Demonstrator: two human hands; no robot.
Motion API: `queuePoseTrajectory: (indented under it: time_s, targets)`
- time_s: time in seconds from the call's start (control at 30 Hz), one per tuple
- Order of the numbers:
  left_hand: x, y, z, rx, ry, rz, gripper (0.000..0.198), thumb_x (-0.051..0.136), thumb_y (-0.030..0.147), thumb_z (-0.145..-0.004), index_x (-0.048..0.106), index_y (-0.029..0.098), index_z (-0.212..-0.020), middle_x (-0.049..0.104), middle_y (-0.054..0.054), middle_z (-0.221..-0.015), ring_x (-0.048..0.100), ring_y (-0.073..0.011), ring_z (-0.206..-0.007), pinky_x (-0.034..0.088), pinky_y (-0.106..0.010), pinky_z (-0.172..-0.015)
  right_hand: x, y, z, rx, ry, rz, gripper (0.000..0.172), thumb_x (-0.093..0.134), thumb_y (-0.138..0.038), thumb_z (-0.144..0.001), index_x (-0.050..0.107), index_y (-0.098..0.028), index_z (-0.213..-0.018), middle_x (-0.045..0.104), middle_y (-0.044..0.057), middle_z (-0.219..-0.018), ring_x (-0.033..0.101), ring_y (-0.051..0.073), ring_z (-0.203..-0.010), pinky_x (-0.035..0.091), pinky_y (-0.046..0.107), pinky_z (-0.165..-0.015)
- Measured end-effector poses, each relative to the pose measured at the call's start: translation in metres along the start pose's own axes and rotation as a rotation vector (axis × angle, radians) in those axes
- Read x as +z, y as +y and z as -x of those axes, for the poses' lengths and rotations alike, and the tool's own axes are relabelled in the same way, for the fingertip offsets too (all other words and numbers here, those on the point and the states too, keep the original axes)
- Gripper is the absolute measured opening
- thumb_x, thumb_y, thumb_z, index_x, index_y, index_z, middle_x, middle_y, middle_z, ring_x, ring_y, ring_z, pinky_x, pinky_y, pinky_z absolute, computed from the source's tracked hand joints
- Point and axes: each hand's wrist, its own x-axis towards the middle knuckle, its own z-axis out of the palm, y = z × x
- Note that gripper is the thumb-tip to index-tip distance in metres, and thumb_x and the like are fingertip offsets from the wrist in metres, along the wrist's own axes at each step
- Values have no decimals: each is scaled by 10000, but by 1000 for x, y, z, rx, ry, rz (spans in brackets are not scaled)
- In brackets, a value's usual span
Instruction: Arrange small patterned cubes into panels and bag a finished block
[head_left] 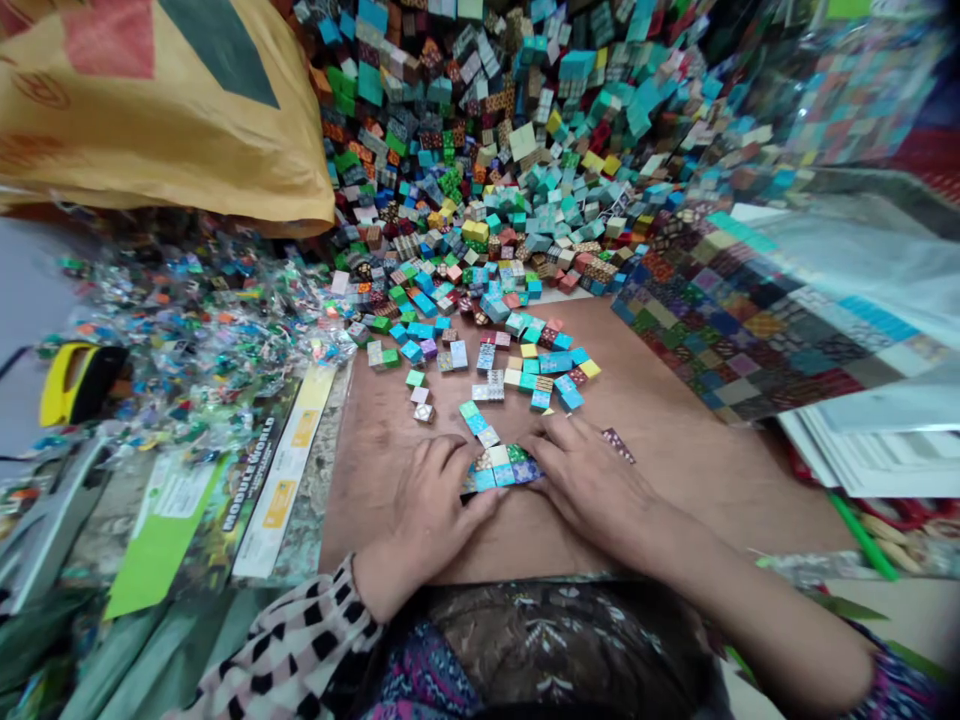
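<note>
My left hand (433, 500) and my right hand (585, 480) rest on a brown board (675, 440), one on each side of a small cluster of patterned cubes (501, 466). Both hands press their fingers against the cluster's ends, squeezing the cubes into a tight row. More loose cubes (517, 365) in teal, yellow, red and printed patterns lie scattered on the board just beyond the hands. One dark patterned cube (618, 444) lies by my right hand's fingers.
A huge heap of small coloured cubes (495, 130) rises behind the board. Clear bags of packed cubes (757, 310) lie at the right, small filled packets (195, 330) at the left. A yellow sack (165, 110), printed cards (255, 480), a yellow tool (71, 380).
</note>
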Motion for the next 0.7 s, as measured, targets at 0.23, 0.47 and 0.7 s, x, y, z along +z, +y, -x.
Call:
queuePoseTrajectory:
  time_s: [0.23,0.47,0.7]
  targets:
    - [2,2,2,0,13,-6,414,658,396,-877,554,134,-1180,607,-113,-1075,557,-274,-983,470,-410,-826,5,-6,1,14,16,-32,212,643,-218,-876,654,-112,-1060,620,141,-987,593,300,-886,545,460,-761]
    - [-5,12,3,56,89,-245,441,678,483,-840,610,181,-1155,600,-124,-1121,516,-318,-1005,367,-432,-806,-44,25,16,88,69,-230,436,543,-227,-929,505,-169,-1359,560,145,-1267,585,259,-1120,522,392,-923]
    - [1,27,-12,162,71,-278,403,612,454,-890,629,201,-1204,607,-119,-1193,471,-310,-1051,323,-426,-830,-55,57,39,180,-106,-41,552,688,-337,-837,531,-310,-1365,588,102,-1235,614,297,-1045,546,417,-804]
